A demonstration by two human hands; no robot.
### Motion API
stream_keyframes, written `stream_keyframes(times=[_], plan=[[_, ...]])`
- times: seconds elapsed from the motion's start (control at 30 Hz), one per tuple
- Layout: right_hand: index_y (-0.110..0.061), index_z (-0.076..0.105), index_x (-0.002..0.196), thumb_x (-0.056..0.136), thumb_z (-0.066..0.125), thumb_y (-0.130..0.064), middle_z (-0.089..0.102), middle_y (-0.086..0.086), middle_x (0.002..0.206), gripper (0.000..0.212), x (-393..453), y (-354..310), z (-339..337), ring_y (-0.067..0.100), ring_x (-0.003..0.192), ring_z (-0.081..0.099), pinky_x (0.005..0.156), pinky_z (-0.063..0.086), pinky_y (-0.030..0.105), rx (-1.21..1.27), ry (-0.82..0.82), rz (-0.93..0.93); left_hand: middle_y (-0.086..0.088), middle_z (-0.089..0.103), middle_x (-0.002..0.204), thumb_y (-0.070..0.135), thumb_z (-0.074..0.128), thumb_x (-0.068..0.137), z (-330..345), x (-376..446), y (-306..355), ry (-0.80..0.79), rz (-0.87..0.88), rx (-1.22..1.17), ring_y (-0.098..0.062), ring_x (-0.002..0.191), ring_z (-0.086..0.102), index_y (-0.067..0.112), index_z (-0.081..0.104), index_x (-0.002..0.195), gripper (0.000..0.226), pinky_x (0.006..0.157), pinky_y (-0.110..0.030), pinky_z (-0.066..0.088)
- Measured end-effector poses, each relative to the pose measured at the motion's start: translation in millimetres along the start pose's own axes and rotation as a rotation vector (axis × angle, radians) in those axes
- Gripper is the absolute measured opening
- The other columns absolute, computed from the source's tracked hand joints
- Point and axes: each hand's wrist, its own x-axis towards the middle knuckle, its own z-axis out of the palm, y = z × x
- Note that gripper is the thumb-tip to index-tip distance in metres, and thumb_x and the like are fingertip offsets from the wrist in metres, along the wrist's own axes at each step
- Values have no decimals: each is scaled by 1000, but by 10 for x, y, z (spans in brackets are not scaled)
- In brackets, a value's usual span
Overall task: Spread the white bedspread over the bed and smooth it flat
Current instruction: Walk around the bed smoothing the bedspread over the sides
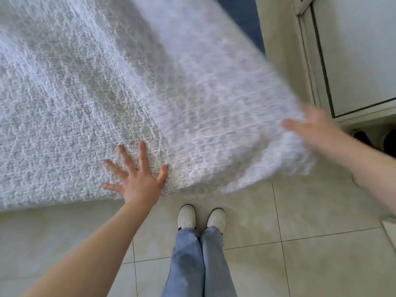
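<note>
- Pale square floor tiles [300, 264] with dark grout lines fill the lower half of the view, and the person stands on them at the near corner of the bed.
- White bedspread [90, 88], textured with a repeating grey motif, covers the bed [240, 20] across the upper left; a strip of dark blue shows past the spread's far right edge.
- At the near corner the spread drapes over the bed's edge and hangs down towards the floor, with its lower hem just above the tiles.
- Left hand [137, 179] lies flat on the spread at the near edge of the bed, close to the corner, fingers straight and fanned apart, palm pressing down on the cloth.
- Right hand [315, 127] is heavily blurred at the right side of the corner, touching the hanging part of the spread; the fingers look extended, but whether they pinch any cloth cannot be told.
- That right part of the spread is blurred too and stands out from the bed's side.
- White shoes [201, 217] and blue jeans [199, 262] show below the corner, toes pointing at the bed.
- Pale cupboard door [360, 52] with a dark edge line stands at the upper right, and dark shoes [364, 138] lie beneath it.
</note>
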Motion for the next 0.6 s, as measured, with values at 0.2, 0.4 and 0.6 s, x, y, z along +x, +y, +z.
stream_keyframes(times=[0.2, 0.4, 0.6], plan=[[-13, 58, 121, 88, 71, -25, 64, 4, 109, 38, 356, 252, -10, 19, 85, 62, 72, 47, 29, -107, -61, 175, 1, -41, 155, 84, 11, 83, 19, 15, -7, 40, 3, -14, -46, 141, -33, 52, -33, 142, 80, 101, -82, -7], [-10, 55, 131, 77, 74, -30, 70, 8, 120, 60, 250, 91, -31, 25, 109, 67, 98, 49, 46, 582, -405, 338, 3, -41, 156, 83, 11, 83, 38, 4, -22, 54, -2, 5, -44, 141, -33, 52, -31, 143, 80, 101, -82, -9], [-10, 63, 111, 71, 70, -24, 75, 4, 106, 43, -21, 583, -399, 21, 96, 72, 71, 61, 28, 578, -374, 219, 8, -38, 157, 78, 15, 88, 33, -40, -94, 81, 21, 18, -39, 143, -32, 52, -25, 146, 75, 106, -79, -7]])
